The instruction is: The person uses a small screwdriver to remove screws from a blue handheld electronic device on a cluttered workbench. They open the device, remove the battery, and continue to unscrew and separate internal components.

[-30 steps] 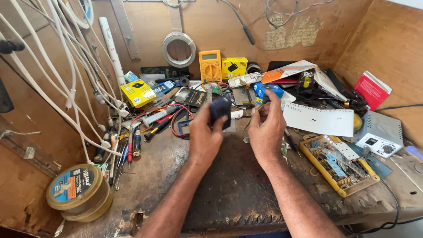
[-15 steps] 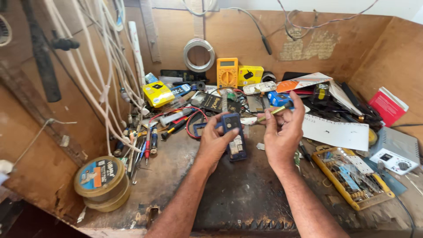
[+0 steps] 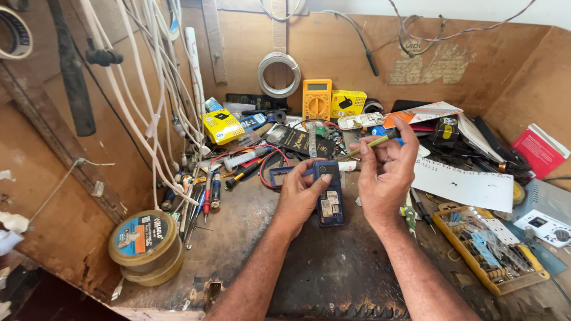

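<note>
My left hand [image 3: 300, 193] grips a small dark blue phone [image 3: 329, 193] with its back cover off, so its inner parts show, and holds it just above the dark worktop [image 3: 333, 267]. My right hand [image 3: 386, 172] is beside it on the right and pinches a thin yellow-green screwdriver [image 3: 372, 144] between thumb and fingers. The screwdriver's tip points left, above the phone's top end. A blue phone frame [image 3: 281, 175] lies just behind my left hand.
A yellow multimeter [image 3: 316, 98], yellow boxes [image 3: 221, 126], red-handled screwdrivers [image 3: 208, 190] and red wires crowd the back. Solder wire spools [image 3: 144, 245] stand front left. A yellow parts tray [image 3: 488, 249] lies at right, white paper [image 3: 464, 184] behind it. White cables [image 3: 148, 89] hang at left.
Both hands have drawn nearer to me with the phone. The phone now lies flatter with its open back facing up. My right hand has turned the screwdriver so its tip points left.
</note>
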